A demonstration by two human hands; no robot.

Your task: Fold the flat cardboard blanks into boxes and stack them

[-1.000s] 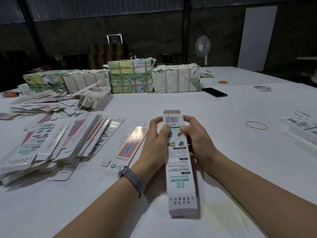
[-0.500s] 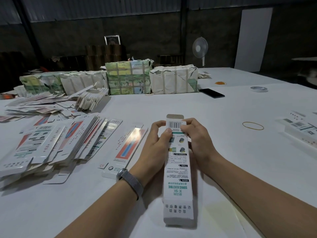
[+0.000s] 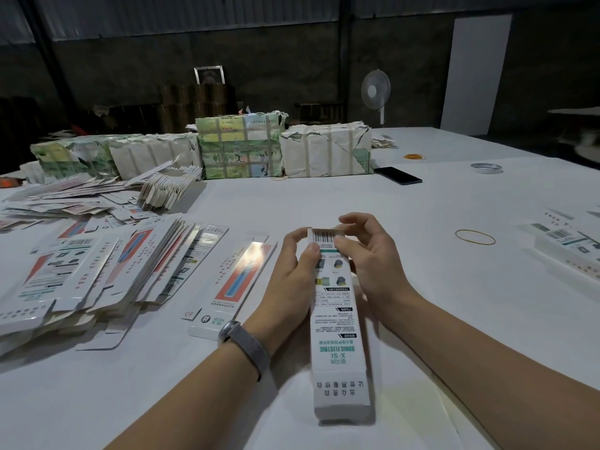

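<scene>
Head cam: my left hand and right hand pinch the box top; flat blanks crowd left, bare table right.

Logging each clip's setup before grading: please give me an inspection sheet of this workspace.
Surface: large white table, dimly lit.
Job's things: long white printed cardboard box held over the table; fanned pile of flat printed blanks at left; single blank beside it; folded boxes at right edge.
Clutter: paper-wrapped bundles, black phone, yellow rubber band, tape roll.
Hands: left hand and right hand both grip the box's far end, fingers at its end flap.
Cables: nothing seen.
Surroundings: white standing fan, dark wall, white panel.
</scene>
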